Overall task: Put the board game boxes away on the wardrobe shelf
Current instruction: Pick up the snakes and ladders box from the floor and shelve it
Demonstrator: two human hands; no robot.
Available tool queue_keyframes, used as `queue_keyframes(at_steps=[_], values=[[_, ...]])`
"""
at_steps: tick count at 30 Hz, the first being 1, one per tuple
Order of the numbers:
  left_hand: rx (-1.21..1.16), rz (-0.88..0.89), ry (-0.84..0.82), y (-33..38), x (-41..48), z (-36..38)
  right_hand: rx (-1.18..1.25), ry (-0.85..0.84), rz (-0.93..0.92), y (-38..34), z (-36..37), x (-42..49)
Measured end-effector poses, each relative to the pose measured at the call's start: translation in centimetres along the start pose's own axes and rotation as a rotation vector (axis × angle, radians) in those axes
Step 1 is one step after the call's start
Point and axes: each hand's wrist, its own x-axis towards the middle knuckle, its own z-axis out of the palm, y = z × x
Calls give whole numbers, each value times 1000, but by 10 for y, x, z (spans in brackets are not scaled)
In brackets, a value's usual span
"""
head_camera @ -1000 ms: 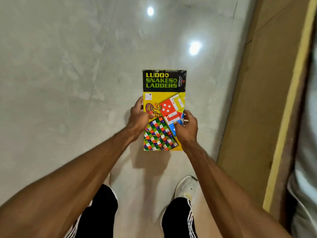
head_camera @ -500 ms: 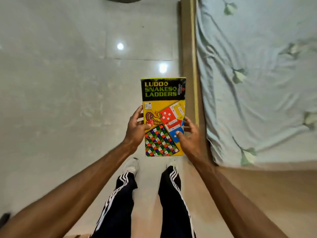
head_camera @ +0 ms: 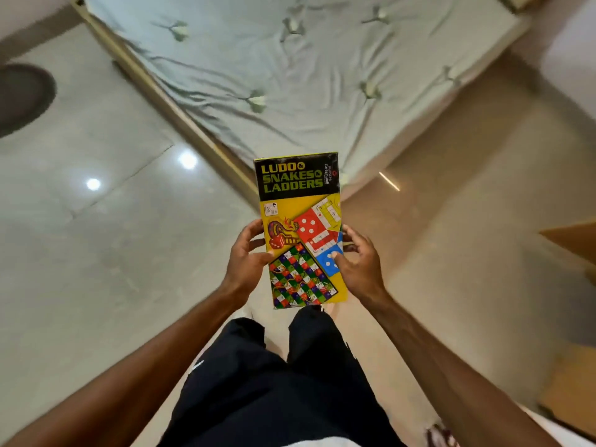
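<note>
A yellow and black Ludo and Snakes & Ladders box [head_camera: 298, 201] is held flat in front of me at waist height, its title end pointing away. My left hand [head_camera: 246, 258] grips its left edge, thumb on the printed top. My right hand [head_camera: 358, 264] grips the right edge, thumb on the blue square. No wardrobe shelf is in view.
A bed with a pale blue flowered sheet [head_camera: 290, 66] lies ahead, its wooden frame [head_camera: 180, 121] running diagonally. Glossy grey floor tiles [head_camera: 80, 253] spread to the left. A dark round object [head_camera: 22, 95] sits at far left. A brown cardboard corner [head_camera: 571, 240] shows at right.
My view has turned, so the bed has swung from the right side to straight ahead. The box stays in both hands, held the same way.
</note>
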Motion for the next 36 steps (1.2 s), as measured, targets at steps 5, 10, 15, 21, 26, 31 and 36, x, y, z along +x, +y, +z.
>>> queue_keyframes(at_steps=[5, 10, 15, 21, 26, 31, 36], values=[[184, 7, -280, 23, 9, 100, 130, 202, 93, 48, -85, -17], [246, 38, -478, 46, 20, 207, 178, 360, 121, 81, -168, -8], [323, 101, -600, 81, 35, 321, 166, 516, 123, 106, -263, 16], [421, 256, -685, 126, 80, 431, 188, 630, 109, 115, -352, 76], [477, 372, -682, 163, 146, 531, 175, 704, 112, 117, -424, 150], [588, 369, -764, 205, 217, 628, 189, 776, 157, 113, -505, 221], [631, 414, -832, 252, 278, 742, 230, 870, 194, 113, -587, 295]])
